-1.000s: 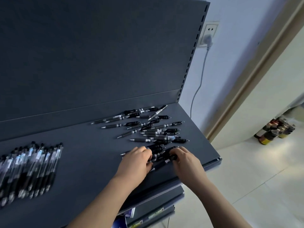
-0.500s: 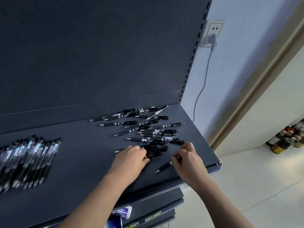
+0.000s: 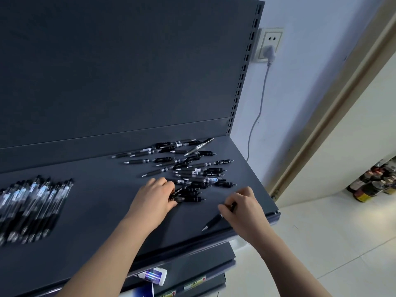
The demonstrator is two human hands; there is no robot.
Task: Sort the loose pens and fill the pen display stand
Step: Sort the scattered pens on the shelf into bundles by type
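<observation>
Several loose black pens (image 3: 192, 168) lie scattered on the right part of a dark grey shelf (image 3: 102, 202). At the shelf's left a row of sorted pens (image 3: 32, 206) lies side by side. My left hand (image 3: 155, 198) grips a small bunch of black pens (image 3: 188, 195) at the near edge of the scatter. My right hand (image 3: 243, 209) pinches a single black pen (image 3: 212, 222) near the shelf's front right corner, its tip pointing down-left, away from the pile. No pen display stand is in view.
The shelf's tall back panel (image 3: 120, 67) rises behind the pens. Lower shelves (image 3: 192, 273) with small packages sit below the front edge. A wall socket with a plugged cable (image 3: 269, 48) is on the right wall. Bottles (image 3: 372, 183) stand on the tiled floor at far right.
My right hand has pulled one pen out of the bunch and drawn it right and nearer the shelf's front edge. My left hand stays on the remaining bunch.
</observation>
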